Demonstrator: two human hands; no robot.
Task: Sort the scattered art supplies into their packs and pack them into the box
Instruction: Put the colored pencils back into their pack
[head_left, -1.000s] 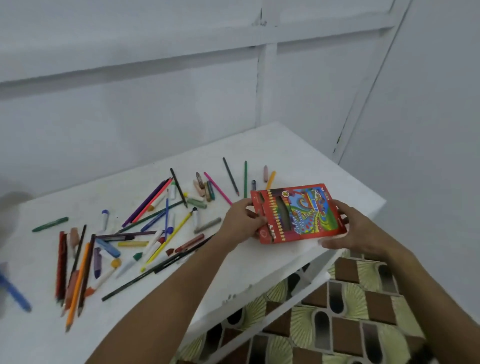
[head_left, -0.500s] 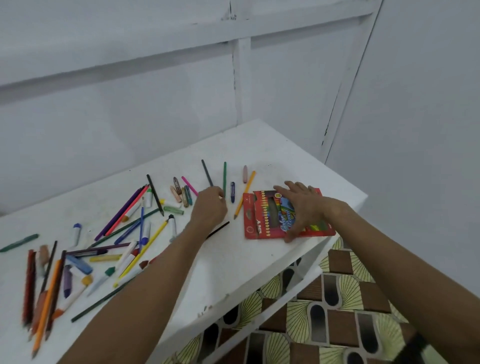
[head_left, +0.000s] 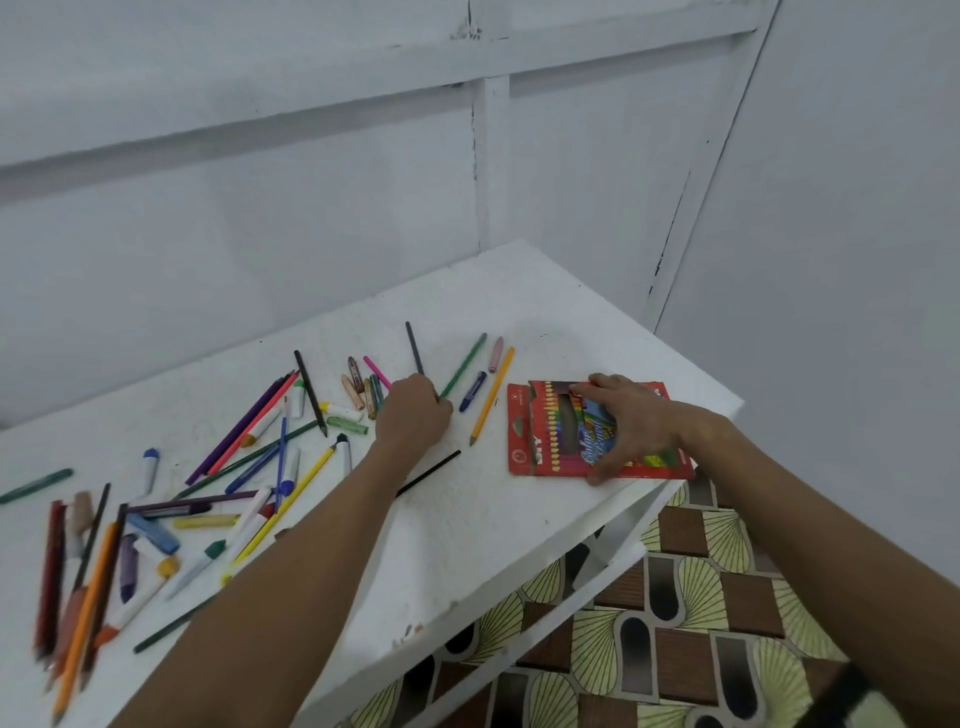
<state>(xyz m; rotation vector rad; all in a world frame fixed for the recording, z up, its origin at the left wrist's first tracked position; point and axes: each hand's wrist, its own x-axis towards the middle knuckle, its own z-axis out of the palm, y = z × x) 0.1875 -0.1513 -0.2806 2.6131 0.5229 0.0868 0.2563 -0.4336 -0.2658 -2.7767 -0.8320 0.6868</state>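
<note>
A red colour pencil pack (head_left: 540, 431) lies flat near the right end of the white table (head_left: 467, 530). My right hand (head_left: 634, 421) spans it, fingers at its far edge and thumb at its near edge. My left hand (head_left: 413, 413) is curled at the lower end of a green pencil (head_left: 464, 364), gripping it. The end of a grey pencil (head_left: 414, 347) disappears behind the same fingers. An orange pencil (head_left: 492, 395), a blue crayon (head_left: 472, 391) and a pink crayon (head_left: 496, 347) lie between my hands. Many loose pencils, markers and crayons (head_left: 249, 467) cover the table's left half.
A black pencil (head_left: 428, 473) pokes out from under my left forearm. The table's right corner and front edge are close to the pack. Below lies a brown and yellow patterned floor (head_left: 685, 597). White walls close in behind and to the right.
The pack went from held in both hands to lying flat under my right hand. My left hand moved left to the loose pencils, and the green pencil has tilted to the right.
</note>
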